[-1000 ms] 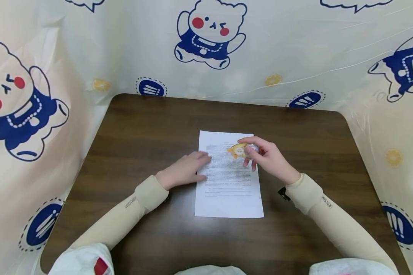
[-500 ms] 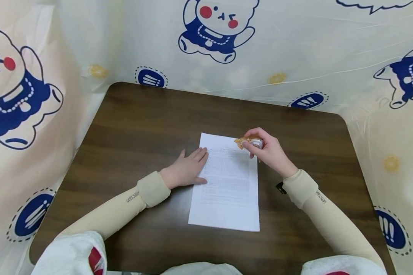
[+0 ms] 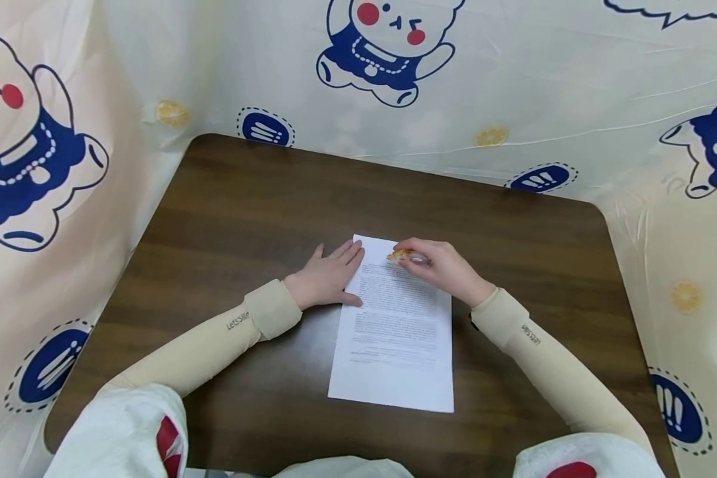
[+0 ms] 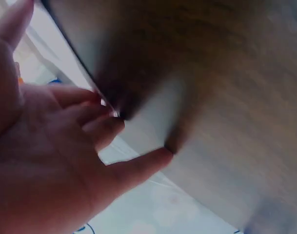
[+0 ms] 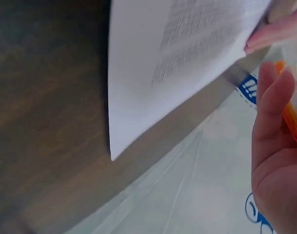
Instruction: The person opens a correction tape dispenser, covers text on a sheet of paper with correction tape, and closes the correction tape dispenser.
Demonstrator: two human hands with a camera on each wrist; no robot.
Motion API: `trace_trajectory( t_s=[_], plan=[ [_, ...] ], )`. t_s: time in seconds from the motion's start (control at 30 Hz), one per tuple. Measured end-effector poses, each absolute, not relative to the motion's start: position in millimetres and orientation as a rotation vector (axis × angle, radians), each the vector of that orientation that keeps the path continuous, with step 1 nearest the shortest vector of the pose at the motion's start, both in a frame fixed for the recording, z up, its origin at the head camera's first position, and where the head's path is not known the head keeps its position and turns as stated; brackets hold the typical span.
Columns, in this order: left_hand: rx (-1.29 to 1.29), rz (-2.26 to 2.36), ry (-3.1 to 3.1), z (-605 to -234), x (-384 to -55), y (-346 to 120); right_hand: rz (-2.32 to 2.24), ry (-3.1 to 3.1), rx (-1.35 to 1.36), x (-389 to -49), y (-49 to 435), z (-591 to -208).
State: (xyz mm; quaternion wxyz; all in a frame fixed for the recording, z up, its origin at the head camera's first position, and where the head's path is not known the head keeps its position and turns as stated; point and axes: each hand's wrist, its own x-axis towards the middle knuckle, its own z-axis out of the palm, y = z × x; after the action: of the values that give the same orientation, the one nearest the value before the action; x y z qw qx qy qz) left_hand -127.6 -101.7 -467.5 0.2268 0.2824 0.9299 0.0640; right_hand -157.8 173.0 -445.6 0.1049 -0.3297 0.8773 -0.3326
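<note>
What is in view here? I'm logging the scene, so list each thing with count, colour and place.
Table: one, dark brown wood, centre.
Printed sheet: one, white, flat on the table's middle.
Correction tape: one, orange and clear, at the sheet's top edge.
Cartoon-bear sheeting: cream and blue, around the table.
Left hand: one, flat on the sheet's left edge.
Right hand: one, its grip on the correction tape.
Sleeves: two, beige.

Matt white paper sheet (image 3: 397, 332) lies on a smooth, faintly glossy dark wood-grain table (image 3: 245, 199); glossy plastic backdrop (image 3: 514, 79).
</note>
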Motion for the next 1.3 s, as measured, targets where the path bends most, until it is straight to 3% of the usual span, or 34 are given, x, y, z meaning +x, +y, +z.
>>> trace_trajectory(
  t_s=[0.43, 1.3],
  plan=[
    [0.757, 0.191, 2.571, -471.3, -149.3, -98.7, -0.857, 2.52, -1.161, -186.2, 151.8, -455.8],
    [0.825, 0.321, 2.584, -468.5, -151.1, -118.9, -0.781, 2.516, -1.161, -187.0, 141.4, -461.7]
  ],
)
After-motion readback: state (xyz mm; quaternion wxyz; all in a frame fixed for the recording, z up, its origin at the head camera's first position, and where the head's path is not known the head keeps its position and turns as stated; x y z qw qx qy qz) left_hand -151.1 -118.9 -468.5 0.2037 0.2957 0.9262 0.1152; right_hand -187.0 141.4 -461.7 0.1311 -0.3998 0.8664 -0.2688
